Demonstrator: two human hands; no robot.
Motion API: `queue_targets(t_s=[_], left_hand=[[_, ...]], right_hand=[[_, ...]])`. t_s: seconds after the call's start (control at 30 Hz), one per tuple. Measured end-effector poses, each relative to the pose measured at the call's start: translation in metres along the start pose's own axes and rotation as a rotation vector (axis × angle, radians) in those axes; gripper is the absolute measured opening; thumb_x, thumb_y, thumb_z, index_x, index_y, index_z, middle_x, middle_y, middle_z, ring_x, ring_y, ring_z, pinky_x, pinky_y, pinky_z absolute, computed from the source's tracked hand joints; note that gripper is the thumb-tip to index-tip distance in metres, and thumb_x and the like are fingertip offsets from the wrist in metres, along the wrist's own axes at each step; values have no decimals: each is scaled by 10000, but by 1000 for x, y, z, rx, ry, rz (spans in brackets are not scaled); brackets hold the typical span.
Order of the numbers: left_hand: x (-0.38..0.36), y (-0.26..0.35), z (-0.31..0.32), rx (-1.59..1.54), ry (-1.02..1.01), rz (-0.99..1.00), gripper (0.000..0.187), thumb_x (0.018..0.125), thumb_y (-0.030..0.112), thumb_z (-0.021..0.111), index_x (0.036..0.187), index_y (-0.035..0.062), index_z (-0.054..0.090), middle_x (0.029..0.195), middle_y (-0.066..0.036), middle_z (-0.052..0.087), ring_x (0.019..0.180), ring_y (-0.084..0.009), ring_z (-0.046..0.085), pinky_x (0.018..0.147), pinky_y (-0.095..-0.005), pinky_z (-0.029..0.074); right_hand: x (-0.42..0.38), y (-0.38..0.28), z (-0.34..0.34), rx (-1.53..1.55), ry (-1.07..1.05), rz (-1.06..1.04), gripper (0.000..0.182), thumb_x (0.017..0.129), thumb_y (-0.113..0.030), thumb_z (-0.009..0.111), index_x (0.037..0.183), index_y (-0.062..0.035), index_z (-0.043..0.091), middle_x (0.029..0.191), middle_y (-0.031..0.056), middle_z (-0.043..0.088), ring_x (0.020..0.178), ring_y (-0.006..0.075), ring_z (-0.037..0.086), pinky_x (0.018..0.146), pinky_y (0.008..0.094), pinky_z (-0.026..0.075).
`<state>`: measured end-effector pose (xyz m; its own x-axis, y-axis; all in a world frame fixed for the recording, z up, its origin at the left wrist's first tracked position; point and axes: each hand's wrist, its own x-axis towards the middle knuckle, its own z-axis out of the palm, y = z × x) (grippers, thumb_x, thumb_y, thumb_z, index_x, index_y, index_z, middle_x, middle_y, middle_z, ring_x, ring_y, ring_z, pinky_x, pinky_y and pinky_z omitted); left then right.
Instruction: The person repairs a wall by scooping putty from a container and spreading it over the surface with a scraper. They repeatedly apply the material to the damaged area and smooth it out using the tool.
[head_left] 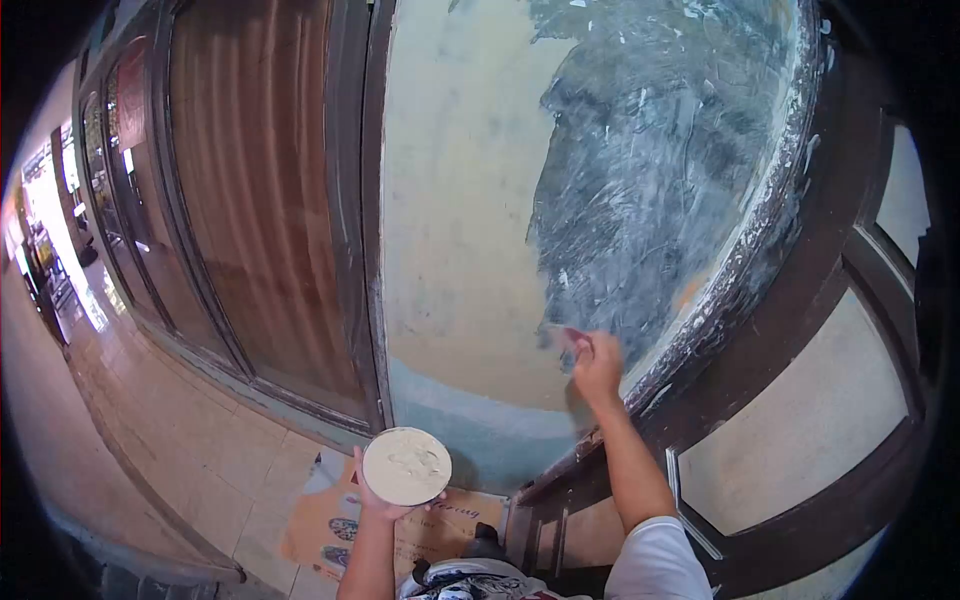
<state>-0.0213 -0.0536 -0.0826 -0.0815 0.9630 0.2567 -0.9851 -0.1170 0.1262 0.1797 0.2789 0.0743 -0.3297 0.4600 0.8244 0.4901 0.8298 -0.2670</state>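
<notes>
My left hand holds up a round tub of cream-coloured putty, its fingers wrapped around the side and underneath. The paste has an uneven, scooped surface. Closed around the reddish handle of a putty knife, my right hand is at the lower part of the wall. The blade is blurred and close to the border of a grey patch streaked with white. Smooth cream coating covers the wall's left part, with a pale blue-green band along the bottom.
To the left stands a dark-framed window with a brown curtain behind the glass. A dark wooden door with pale panels is close on my right. Below the tub, a printed orange sheet lies on the tiled floor.
</notes>
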Motion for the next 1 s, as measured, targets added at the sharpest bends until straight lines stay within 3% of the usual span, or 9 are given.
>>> queue_targets(t_s=[0.13, 0.33, 0.4, 0.47, 0.6, 0.67, 0.73, 0.93, 1.0], left_hand=[[-5, -2, 10, -31, 43, 26, 1173, 766, 952, 352, 1539, 71, 323, 1370, -356, 508, 1013, -612, 603, 643, -564, 580], [-10, 0, 2, 2, 115, 6, 1092, 775, 918, 406, 1526, 125, 381, 1380, -303, 534, 989, -617, 613, 562, -584, 595], [-7, 3, 4, 20, 81, -22, 1092, 777, 920, 398, 1531, 130, 374, 1390, -304, 524, 989, -622, 608, 588, -598, 595], [-6, 2, 7, 4, 0, -26, 1126, 780, 938, 354, 1549, 116, 333, 1407, -343, 495, 1048, -627, 596, 656, -586, 576], [12, -2, 16, 14, 104, -44, 1109, 774, 943, 340, 1550, 152, 355, 1430, -297, 504, 1036, -645, 588, 619, -605, 567], [36, -4, 38, -75, -11, -171, 1098, 776, 939, 337, 1550, 160, 356, 1435, -298, 498, 1037, -653, 582, 614, -619, 568], [60, -6, 50, -2, -51, -207, 1063, 787, 912, 385, 1551, 173, 365, 1446, -293, 491, 1019, -665, 582, 616, -638, 578], [94, -5, 69, 108, -71, -129, 1011, 824, 883, 371, 1536, 165, 387, 1415, -286, 526, 991, -631, 617, 602, -629, 585], [98, 0, 69, 125, -48, -144, 1012, 820, 883, 377, 1527, 158, 399, 1395, -283, 546, 982, -621, 629, 589, -630, 587]], right_hand=[[11, 5, -29, 74, 169, 113, 102, 867, -60, 622, 960, -37, 656, 940, 167, 646, 918, 411, 597, 818, 507, 468], [-51, 34, -2, -273, -283, -66, 100, 868, -124, 643, 932, -48, 649, 957, 194, 668, 946, 433, 618, 828, 510, 479], [-20, 37, -14, -343, -287, 80, 104, 867, -105, 652, 958, -56, 665, 940, 183, 669, 936, 421, 620, 837, 489, 491], [8, 27, -38, 5, 103, 167, 151, 911, -115, 678, 1046, -50, 668, 976, 134, 693, 918, 330, 657, 829, 416, 512], [33, -14, -64, 584, 168, 394, 191, 934, -123, 702, 1104, -45, 664, 1007, 84, 705, 919, 200, 659, 835, 347, 521], [31, -38, -56, 1123, -230, 531, 271, 953, -159, 720, 1157, -1, 637, 1049, 51, 698, 919, 125, 648, 821, 277, 528], [15, -33, -22, 1349, -642, 661, 310, 944, -137, 726, 1197, 21, 643, 1074, 44, 706, 930, 118, 649, 831, 267, 523], [-39, -54, 63, 1326, -1028, 766, 314, 992, -153, 646, 1239, 40, 656, 1154, 87, 716, 1000, 134, 678, 884, 261, 528], [-49, -57, 65, 1304, -1005, 876, 312, 996, -165, 645, 1238, 30, 662, 1108, 73, 727, 964, 113, 675, 840, 258, 533]])
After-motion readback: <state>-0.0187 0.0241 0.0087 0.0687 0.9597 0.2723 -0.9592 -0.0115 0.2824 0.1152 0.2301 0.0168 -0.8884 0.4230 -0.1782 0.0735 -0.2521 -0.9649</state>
